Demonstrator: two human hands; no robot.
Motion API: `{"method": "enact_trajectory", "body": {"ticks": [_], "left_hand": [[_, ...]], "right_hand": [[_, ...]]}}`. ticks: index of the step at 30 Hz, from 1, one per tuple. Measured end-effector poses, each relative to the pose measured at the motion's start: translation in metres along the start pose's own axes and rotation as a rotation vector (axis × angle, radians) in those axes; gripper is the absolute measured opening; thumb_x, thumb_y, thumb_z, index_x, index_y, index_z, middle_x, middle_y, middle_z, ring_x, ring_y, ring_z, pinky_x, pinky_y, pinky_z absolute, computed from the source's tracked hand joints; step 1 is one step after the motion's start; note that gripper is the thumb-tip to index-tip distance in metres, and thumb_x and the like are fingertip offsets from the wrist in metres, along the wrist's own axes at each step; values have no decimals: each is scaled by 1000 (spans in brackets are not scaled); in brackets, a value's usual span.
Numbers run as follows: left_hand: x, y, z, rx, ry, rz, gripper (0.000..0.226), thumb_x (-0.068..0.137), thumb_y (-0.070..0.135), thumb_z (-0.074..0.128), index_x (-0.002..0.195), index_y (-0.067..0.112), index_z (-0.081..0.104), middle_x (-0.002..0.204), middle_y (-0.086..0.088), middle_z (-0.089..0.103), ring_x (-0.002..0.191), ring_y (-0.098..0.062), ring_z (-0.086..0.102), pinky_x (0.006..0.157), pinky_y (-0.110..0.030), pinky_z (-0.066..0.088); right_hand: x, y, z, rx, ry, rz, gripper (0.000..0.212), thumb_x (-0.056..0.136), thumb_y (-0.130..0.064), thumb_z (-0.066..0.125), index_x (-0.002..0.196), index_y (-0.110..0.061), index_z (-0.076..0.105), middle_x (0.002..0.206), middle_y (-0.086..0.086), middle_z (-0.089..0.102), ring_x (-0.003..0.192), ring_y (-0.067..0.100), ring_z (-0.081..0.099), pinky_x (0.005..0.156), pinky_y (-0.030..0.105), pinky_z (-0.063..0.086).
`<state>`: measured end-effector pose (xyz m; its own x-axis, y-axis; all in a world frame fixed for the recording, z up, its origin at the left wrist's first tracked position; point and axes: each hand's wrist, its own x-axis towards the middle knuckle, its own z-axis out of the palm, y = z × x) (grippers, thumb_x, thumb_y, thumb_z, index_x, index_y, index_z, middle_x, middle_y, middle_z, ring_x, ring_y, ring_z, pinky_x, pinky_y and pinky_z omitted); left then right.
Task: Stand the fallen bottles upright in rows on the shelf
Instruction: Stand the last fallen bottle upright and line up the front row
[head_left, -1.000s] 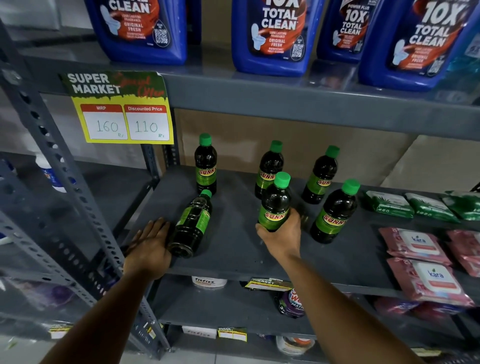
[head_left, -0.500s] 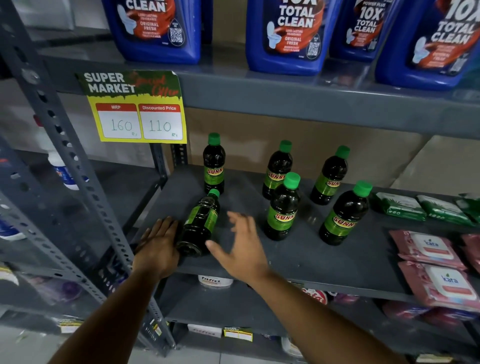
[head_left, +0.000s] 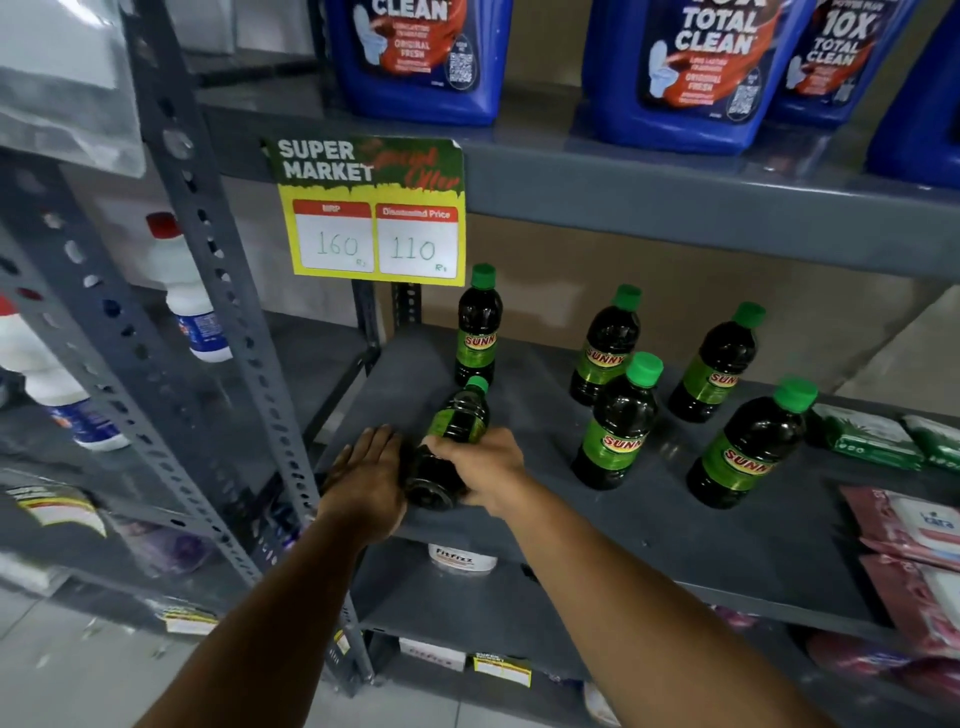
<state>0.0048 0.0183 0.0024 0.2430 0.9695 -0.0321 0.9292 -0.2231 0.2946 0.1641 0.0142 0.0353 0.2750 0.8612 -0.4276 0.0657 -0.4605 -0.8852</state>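
One dark bottle with a green cap and green label lies on its side (head_left: 451, 441) near the front left of the grey shelf (head_left: 649, 525), cap pointing to the back. My right hand (head_left: 485, 470) is wrapped over its body. My left hand (head_left: 366, 478) rests flat on the shelf edge, fingers against the bottle's base. Several matching bottles stand upright: three in a back row (head_left: 478, 332) (head_left: 605, 348) (head_left: 719, 364) and two in front (head_left: 618, 426) (head_left: 748, 447).
Blue cleaner jugs (head_left: 691, 73) fill the shelf above, which carries a yellow price tag (head_left: 371, 213). Wipe packs (head_left: 904, 525) and green packets (head_left: 867, 436) lie at the right. A perforated steel upright (head_left: 218, 291) stands left, white bottles (head_left: 182, 291) behind it.
My right hand let go of the front upright bottle, swung left and closed over the lying bottle. My left hand stayed by its base. The view shifted closer.
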Motion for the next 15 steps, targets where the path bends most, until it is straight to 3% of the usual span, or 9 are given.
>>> {"method": "enact_trajectory", "body": {"ticks": [5,10,13,15], "left_hand": [[2,-4,1,-8,26,44,71,82,32,31,149,13,16,162,-6,15,150,-21,9,123,-39,10],[5,-5,7,5,62,45,61,93,38,20,150,16,14,162,-4,13,150,-19,6,123,-38,8],[5,-5,7,23,62,45,62,94,38,18,150,14,13,163,-5,12,150,-20,6,123,-39,9],[4,-6,5,32,66,55,63,93,37,17,150,12,15,162,-7,14,150,-21,8,123,-39,11]], "right_hand": [[4,11,1,39,81,-117,46,60,-43,88,95,-20,68,92,4,74,84,23,71,72,47,61],[10,13,-9,82,126,-446,57,73,-24,83,122,-16,55,109,-1,70,100,15,67,90,39,54],[14,10,-21,-33,96,-611,70,74,-20,82,130,-30,41,120,-9,62,112,8,60,94,26,47],[17,12,-27,-135,81,-665,78,73,-23,82,137,-28,38,124,-6,60,115,9,57,97,26,44]]}}
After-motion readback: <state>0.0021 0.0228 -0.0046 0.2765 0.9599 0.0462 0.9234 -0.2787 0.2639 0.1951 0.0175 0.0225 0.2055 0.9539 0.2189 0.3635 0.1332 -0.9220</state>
